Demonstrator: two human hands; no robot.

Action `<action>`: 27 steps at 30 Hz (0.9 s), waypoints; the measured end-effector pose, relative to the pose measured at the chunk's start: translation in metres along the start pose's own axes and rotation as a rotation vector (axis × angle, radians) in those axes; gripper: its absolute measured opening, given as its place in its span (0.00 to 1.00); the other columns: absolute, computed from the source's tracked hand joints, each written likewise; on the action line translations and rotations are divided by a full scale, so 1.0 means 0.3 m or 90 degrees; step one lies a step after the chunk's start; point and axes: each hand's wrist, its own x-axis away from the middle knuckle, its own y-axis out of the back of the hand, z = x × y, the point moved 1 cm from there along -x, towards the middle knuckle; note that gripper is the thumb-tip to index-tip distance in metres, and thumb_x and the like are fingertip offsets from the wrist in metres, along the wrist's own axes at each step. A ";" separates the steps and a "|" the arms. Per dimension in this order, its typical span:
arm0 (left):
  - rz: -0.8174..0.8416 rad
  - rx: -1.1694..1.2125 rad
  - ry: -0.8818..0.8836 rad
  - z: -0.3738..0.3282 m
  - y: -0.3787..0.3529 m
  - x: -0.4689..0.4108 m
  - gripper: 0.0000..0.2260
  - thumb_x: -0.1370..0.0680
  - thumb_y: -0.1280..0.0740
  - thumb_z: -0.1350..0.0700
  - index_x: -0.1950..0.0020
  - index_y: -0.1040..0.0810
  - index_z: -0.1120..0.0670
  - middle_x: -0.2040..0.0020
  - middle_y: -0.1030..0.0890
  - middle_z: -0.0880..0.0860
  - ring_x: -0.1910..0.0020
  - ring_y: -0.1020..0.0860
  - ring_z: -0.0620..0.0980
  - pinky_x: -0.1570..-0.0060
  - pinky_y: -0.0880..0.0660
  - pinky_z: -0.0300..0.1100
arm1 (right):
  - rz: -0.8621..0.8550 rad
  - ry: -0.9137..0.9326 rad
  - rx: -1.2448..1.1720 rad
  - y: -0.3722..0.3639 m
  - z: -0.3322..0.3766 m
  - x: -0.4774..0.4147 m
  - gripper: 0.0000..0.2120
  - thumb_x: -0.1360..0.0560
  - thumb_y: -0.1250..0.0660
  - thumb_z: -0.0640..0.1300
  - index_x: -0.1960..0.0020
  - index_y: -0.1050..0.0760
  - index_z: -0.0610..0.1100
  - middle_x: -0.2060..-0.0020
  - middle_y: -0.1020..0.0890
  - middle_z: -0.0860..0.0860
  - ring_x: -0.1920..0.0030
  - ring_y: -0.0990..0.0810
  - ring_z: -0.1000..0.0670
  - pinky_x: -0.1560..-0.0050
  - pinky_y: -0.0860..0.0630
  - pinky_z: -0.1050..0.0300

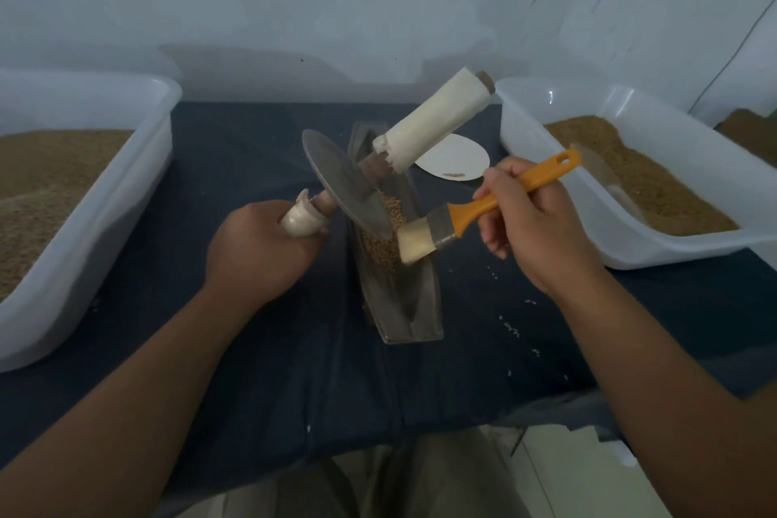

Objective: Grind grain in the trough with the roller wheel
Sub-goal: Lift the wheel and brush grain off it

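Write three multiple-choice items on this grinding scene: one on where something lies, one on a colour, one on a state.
1. Where does the white paper disc lie?
A. In the person's lap
B. On the dark cloth, right of the far end of the trough
C. Inside the trough

2. What colour is the handle of the brush?
A. Orange
B. Green
C. Black

3. How is the roller wheel held?
A. Lying flat on the cloth, untouched
B. Upright, with both hands on its handles
C. Tilted, with the left hand gripping one handle only

Answers:
1 B: the disc lies on the cloth beside the trough.
2 A: the handle gripped by the right hand is orange.
3 C: the wheel's other handle sticks up free.
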 end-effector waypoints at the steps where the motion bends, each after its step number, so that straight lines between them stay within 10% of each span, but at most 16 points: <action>1: -0.003 -0.005 0.000 0.000 0.000 0.000 0.14 0.33 0.34 0.31 0.58 0.21 0.38 0.64 0.19 0.36 0.64 0.21 0.38 0.68 0.27 0.43 | -0.018 0.007 -0.022 0.015 -0.011 0.005 0.14 0.16 0.38 0.53 0.55 0.21 0.48 0.71 0.21 0.45 0.72 0.22 0.48 0.74 0.26 0.57; 7: -0.025 -0.034 0.008 0.002 0.004 -0.003 0.14 0.33 0.35 0.29 0.56 0.21 0.36 0.63 0.20 0.32 0.69 0.22 0.40 0.68 0.30 0.40 | -0.083 0.141 0.306 0.157 -0.150 0.012 0.05 0.15 0.35 0.54 0.42 0.22 0.58 0.55 0.15 0.59 0.56 0.14 0.57 0.59 0.20 0.67; 12: -0.018 -0.072 0.005 0.001 0.003 0.001 0.14 0.31 0.35 0.29 0.57 0.21 0.36 0.66 0.20 0.38 0.68 0.23 0.40 0.68 0.31 0.40 | 0.086 0.011 0.624 0.166 -0.265 0.008 0.24 0.19 0.42 0.68 0.26 0.31 0.62 0.35 0.18 0.53 0.39 0.19 0.51 0.42 0.22 0.52; 16: -0.017 -0.125 -0.006 0.000 -0.002 0.001 0.14 0.28 0.33 0.32 0.60 0.20 0.40 0.69 0.21 0.41 0.68 0.24 0.40 0.68 0.32 0.40 | 0.230 -0.115 0.676 0.162 -0.281 0.025 0.46 0.30 0.49 0.85 0.17 0.51 0.68 0.16 0.42 0.52 0.16 0.44 0.48 0.21 0.38 0.46; 20: -0.019 -0.183 -0.038 -0.004 -0.010 0.003 0.16 0.28 0.35 0.32 0.62 0.21 0.43 0.70 0.22 0.42 0.69 0.25 0.41 0.69 0.31 0.40 | 0.253 -0.077 0.659 0.158 -0.256 0.059 0.48 0.33 0.56 0.88 0.20 0.68 0.71 0.16 0.65 0.55 0.16 0.67 0.51 0.17 0.57 0.45; 24: -0.043 -0.251 -0.085 -0.023 -0.020 -0.001 0.16 0.25 0.32 0.37 0.67 0.24 0.45 0.73 0.25 0.42 0.73 0.28 0.40 0.72 0.38 0.36 | -0.037 0.133 0.526 0.157 -0.126 0.025 0.29 0.20 0.35 0.65 0.21 0.32 0.60 0.16 0.43 0.56 0.16 0.46 0.54 0.21 0.42 0.49; 27: -0.051 -0.265 -0.104 -0.034 -0.023 -0.001 0.17 0.25 0.33 0.37 0.68 0.25 0.46 0.74 0.25 0.42 0.74 0.28 0.40 0.72 0.37 0.37 | -0.146 0.205 0.582 0.167 -0.035 -0.036 0.07 0.19 0.30 0.44 0.43 0.17 0.53 0.45 0.16 0.52 0.43 0.18 0.50 0.46 0.23 0.56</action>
